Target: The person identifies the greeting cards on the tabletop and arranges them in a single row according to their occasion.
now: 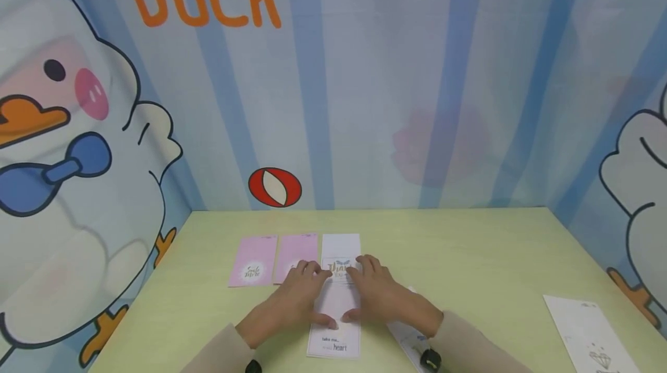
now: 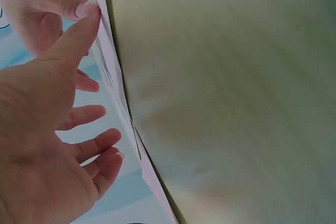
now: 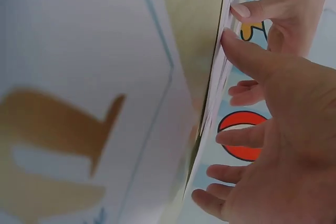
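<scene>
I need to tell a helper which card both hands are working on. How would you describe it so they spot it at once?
On the pale green table, a row of cards lies in front of the striped duck backdrop. The long white card is the rightmost of that row, beside two pink cards, with the left hand and right hand resting on it. Unlike its pink neighbours, it is white, much longer, and ends in the word "heart".

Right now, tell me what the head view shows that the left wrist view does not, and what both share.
Only the head view shows the whole layout: two pink cards in a row on the green table, a white sheet at the right, and the duck backdrop. Only the left wrist view shows the thumb tips meeting at the card's edge. Both show the left hand and right hand pressing on the long white card.
</scene>
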`<move>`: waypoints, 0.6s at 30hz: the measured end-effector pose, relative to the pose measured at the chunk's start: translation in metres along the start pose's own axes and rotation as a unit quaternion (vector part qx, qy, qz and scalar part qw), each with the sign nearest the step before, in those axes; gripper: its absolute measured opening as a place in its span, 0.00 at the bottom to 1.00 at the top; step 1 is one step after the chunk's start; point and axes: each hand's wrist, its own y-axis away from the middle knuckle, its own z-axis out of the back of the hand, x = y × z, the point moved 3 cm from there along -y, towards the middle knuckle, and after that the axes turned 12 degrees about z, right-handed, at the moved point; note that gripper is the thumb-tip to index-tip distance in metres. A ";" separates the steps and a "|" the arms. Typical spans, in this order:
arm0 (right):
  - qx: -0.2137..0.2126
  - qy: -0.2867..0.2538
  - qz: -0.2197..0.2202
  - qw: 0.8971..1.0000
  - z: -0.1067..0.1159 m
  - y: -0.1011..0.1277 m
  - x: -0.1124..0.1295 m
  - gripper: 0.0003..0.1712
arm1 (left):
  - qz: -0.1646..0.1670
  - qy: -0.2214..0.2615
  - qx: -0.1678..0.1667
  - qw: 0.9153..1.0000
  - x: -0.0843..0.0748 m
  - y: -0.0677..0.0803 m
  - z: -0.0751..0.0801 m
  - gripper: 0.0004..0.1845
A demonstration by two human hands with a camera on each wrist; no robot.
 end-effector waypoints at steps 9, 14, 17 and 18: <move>0.056 -0.002 0.032 0.998 -0.002 0.015 0.014 0.59 | -0.020 0.029 0.039 0.999 -0.005 0.018 -0.001 0.57; 0.097 0.002 0.045 0.994 -0.001 0.023 0.023 0.57 | -0.033 0.002 0.065 0.997 -0.013 0.026 0.003 0.55; 0.121 0.004 0.050 0.991 -0.001 0.027 0.029 0.56 | -0.034 -0.006 0.075 0.997 -0.018 0.029 0.006 0.54; 0.127 0.004 0.051 0.991 -0.001 0.027 0.030 0.57 | -0.032 -0.006 0.079 0.996 -0.019 0.030 0.006 0.55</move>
